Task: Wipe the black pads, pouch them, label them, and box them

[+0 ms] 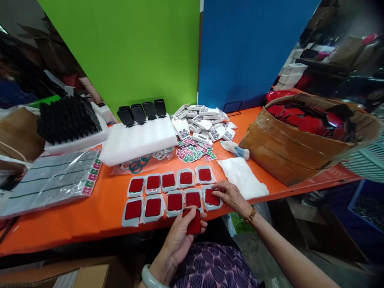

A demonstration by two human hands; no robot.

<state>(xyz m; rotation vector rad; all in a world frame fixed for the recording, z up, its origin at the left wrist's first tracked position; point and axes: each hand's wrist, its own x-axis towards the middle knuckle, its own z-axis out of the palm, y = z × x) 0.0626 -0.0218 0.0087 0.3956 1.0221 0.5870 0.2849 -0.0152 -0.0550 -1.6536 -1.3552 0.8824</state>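
**Item: loose red piece and end sleeved pad, lower centre of frame**

Location. Near edge of the orange counter (90, 216), lower centre.

Loose red piece (194, 224). A rounded rectangle held just below the counter's near edge, over the person's lap. Its long axis runs up the frame, tipped slightly right. The left hand (178, 240) has its fingers closed around the piece from the left, with the thumb across the top corner.

End sleeved pad (211, 199). The last pad at the right of the lower row, lying flat in a grey sleeve. It sits up and to the right of the loose piece, just beside it and not touching. The right hand (231, 195) comes in from the right, fingers together, tips on the sleeve's right edge. Whether they pinch it cannot be told. This hand is the nearer of the two to the pad.

Adjacent stock. Two rows of sleeved red pads (168, 181) run leftward. A white cloth (243, 176) lies to the right, and a cardboard box (288, 152) of red parts is at right of frame. A white foam tray (138, 138) sits above the rows.
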